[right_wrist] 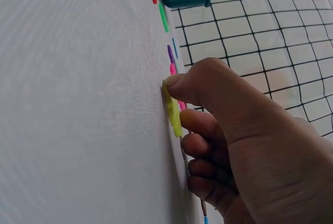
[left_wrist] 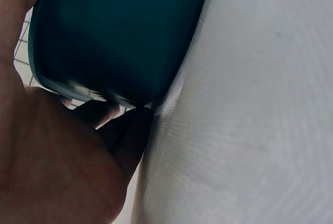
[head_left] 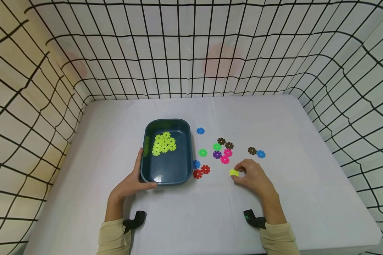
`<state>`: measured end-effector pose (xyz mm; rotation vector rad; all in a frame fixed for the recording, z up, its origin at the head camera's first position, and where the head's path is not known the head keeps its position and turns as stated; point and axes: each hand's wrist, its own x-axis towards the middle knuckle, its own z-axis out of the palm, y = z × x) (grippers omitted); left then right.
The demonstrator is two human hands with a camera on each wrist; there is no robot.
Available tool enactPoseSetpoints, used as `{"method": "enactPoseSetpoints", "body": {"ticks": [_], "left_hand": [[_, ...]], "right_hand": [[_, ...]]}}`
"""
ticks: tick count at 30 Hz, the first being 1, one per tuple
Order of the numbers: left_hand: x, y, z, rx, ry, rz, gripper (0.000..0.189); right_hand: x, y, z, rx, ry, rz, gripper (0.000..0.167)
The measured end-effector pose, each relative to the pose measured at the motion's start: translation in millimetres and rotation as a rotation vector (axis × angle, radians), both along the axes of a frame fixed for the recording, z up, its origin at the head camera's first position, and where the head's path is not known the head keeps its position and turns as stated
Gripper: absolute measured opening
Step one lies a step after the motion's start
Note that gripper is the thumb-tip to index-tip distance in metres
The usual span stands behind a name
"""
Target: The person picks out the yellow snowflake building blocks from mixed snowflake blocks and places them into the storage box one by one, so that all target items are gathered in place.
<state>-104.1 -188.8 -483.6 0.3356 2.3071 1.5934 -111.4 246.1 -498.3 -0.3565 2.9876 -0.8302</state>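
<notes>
A dark teal tray (head_left: 166,177) stands left of the middle of the table with a pile of yellow-green notched plastic discs (head_left: 163,143) inside. My left hand (head_left: 132,182) holds its near left corner, thumb along the front rim and fingers against the left side. In the left wrist view, those fingers lie low on the tray wall (left_wrist: 114,31). My right hand (head_left: 253,177) pinches a yellow notched disc (head_left: 234,172) between thumb and fingers. The right wrist view shows this yellow disc (right_wrist: 171,110) close over the white cloth, thumb at one edge.
Between tray and right hand lie loose discs: red (head_left: 197,174), blue (head_left: 200,131), green (head_left: 203,152), purple (head_left: 217,154), pink (head_left: 225,159) and brown (head_left: 221,141). Another brown disc (head_left: 252,151) and blue disc (head_left: 261,154) lie farther right. Black wire mesh (head_left: 191,78) borders the table's back and sides.
</notes>
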Motion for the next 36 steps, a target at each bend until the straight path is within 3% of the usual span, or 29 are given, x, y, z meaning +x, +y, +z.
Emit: {"method": "enactPoseSetpoints", "body": {"ticks": [27,36], "left_hand": [[0.5,1.3,1.5,0.011,0.004,-0.001,0.133],[1.4,1.6,3.0,0.014,0.003,0.001,0.132]], "right_hand": [[1.4,-1.1,4.9,-0.044,-0.088,-0.054,0.03],[-0.5,-1.7,8.8,-0.051,-0.081,-0.064,0.029]]}}
